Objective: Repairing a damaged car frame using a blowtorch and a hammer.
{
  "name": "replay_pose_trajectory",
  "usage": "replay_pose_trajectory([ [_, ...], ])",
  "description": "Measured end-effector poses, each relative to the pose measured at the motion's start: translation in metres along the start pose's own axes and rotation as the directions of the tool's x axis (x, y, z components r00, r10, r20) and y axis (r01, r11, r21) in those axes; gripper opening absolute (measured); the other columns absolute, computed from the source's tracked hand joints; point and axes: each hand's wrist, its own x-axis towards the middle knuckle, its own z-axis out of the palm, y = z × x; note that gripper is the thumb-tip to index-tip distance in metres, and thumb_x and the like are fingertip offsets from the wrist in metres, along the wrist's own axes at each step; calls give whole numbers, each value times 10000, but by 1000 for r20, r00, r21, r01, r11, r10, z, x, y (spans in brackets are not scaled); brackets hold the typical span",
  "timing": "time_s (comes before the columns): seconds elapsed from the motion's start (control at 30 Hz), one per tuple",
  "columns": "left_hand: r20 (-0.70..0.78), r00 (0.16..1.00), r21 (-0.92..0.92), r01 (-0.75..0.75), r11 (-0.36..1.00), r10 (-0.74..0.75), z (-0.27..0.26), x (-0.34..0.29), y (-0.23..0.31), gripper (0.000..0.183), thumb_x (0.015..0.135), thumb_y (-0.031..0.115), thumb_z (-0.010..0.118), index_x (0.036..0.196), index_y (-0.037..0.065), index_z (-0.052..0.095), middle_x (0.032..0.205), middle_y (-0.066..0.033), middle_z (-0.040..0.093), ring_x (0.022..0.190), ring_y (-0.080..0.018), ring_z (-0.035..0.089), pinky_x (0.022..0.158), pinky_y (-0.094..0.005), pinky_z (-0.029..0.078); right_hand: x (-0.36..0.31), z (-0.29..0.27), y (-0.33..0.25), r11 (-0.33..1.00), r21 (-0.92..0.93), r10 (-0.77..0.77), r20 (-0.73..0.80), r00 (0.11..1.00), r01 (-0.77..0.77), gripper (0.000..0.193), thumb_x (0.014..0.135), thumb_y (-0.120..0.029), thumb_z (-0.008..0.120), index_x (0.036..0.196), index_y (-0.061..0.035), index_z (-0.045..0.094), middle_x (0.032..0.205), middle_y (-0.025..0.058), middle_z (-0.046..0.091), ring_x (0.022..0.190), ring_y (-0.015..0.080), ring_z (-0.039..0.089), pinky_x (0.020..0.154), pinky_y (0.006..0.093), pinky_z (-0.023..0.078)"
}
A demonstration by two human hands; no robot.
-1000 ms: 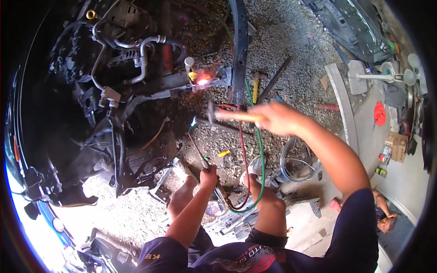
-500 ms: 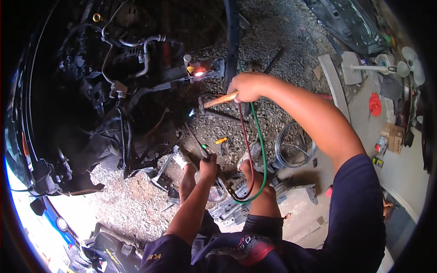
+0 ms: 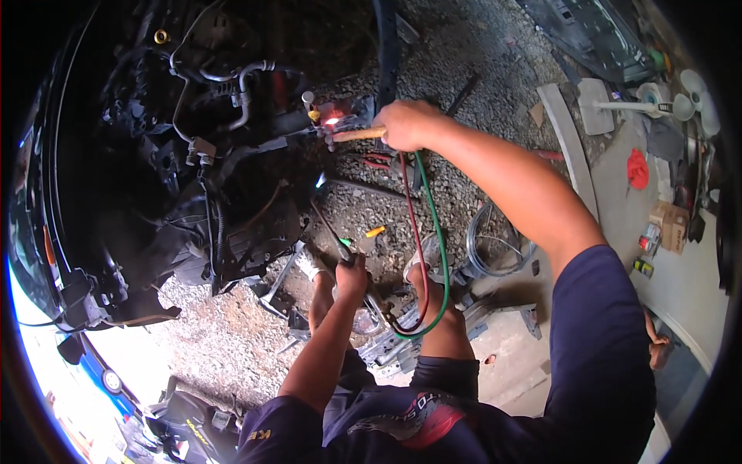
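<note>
Lettered: shirt front (image 3: pixel 410 420), left sleeve (image 3: pixel 274 429), cardboard box (image 3: pixel 669 226), black bodywork (image 3: pixel 189 431).

I can't make out the blurred dark metal hammer head (image 3: pixel 328 140), the bare right hand (image 3: pixel 411 126) covers the right end of its tan wooden handle (image 3: pixel 360 134), a green rubber hose (image 3: pixel 438 232) and a red rubber hose (image 3: pixel 410 209) disappear behind it, and the navy sleeve (image 3: pixel 599 332) hides most of another person (image 3: pixel 658 353).

Gravel floor (image 3: pixel 495 100) bearing a yellow piece (image 3: pixel 376 231)
Right of that piece, a wire coil (image 3: pixel 474 249); beyond that piece, seemingly red-handled pliers (image 3: pixel 377 161).
</note>
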Motion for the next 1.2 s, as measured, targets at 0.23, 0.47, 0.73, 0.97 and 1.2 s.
replay_pose_trajectory([
  [0.23,57,996,-21,-62,998,63,-5,-5,4,333,1022,311,724,952,-13,695,720,-79,677,588,-185,647,553,-391,495,2,-18,-1,1000,-3,-4,63,998,5,304,938,-264,733,1225,-197,808,1147,142,796,1070,359,757,938,489,585],
  [0.47,-2,999,21,-43,999,43,-8,-16,25,308,1025,289,712,1116,-5,727,750,-62,658,581,-193,625,540,-368,493,2,-7,5,999,46,-8,72,997,5,320,953,-255,715,1256,-188,792,1183,158,786,1124,371,744,972,494,579],
  [0.73,-218,971,8,102,995,-98,-25,-58,54,371,971,319,751,1050,-43,737,843,-124,730,664,-243,705,600,-400,578,-130,-10,88,577,808,40,119,992,-120,478,959,-112,784,1394,-49,596,765,26,636,524,112,566,456,307,456],
  [0.97,-89,974,-193,186,963,-206,-7,-59,54,391,976,293,757,1014,-96,735,846,-145,738,701,-279,723,614,-426,560,-286,-9,189,390,840,499,153,853,-378,173,1091,-146,587,1237,-82,654,733,-10,548,523,105,509,426,313,393],
  [1.2,41,989,-225,147,963,-142,-1,-65,93,289,961,236,719,932,-47,668,763,-122,658,625,-260,652,546,-441,515,-326,-26,124,233,910,387,238,891,-344,542,1078,-78,607,1605,-147,498,811,-2,583,539,96,497,447,303,423],
])
